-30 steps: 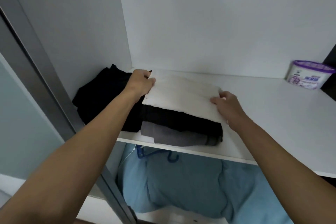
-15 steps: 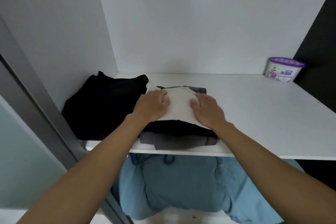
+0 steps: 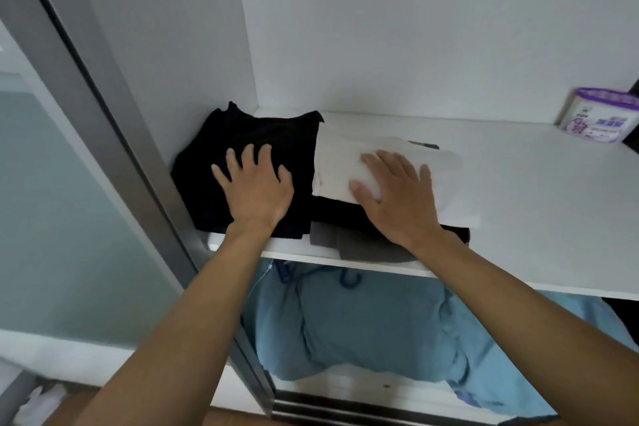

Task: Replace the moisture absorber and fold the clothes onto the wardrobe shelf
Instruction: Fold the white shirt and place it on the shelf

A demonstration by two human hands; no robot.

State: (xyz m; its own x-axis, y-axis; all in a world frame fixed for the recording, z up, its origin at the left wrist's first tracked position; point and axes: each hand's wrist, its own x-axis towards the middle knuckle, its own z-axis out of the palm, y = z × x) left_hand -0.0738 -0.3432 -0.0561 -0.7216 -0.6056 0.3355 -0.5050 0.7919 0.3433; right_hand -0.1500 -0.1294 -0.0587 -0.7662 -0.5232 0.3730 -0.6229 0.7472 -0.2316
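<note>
Door frame (image 3: 103,121) stands at far left, just beside the black pile (image 3: 266,131), which fills the left corner of the shelf (image 3: 525,204).

Left hand (image 3: 256,190): grip released, fingers spread flat on the black pile.

Right hand (image 3: 394,194): grip released, palm pressing on the white garment (image 3: 345,162). This tops a stack with a dark layer and a grey garment (image 3: 363,247) beneath.

The grey garment reaches the shelf's front edge and appears to overhang it slightly.

Risk: a pull toward the person would likely drag the lower layers off onto the blue cloth (image 3: 363,332) below. Sideways pressure could skew the folds.

Open room lies right of the stack, with bare shelf up to the moisture absorber (image 3: 598,119). The absorber sits far right near the back wall, well apart from the clothes.
</note>
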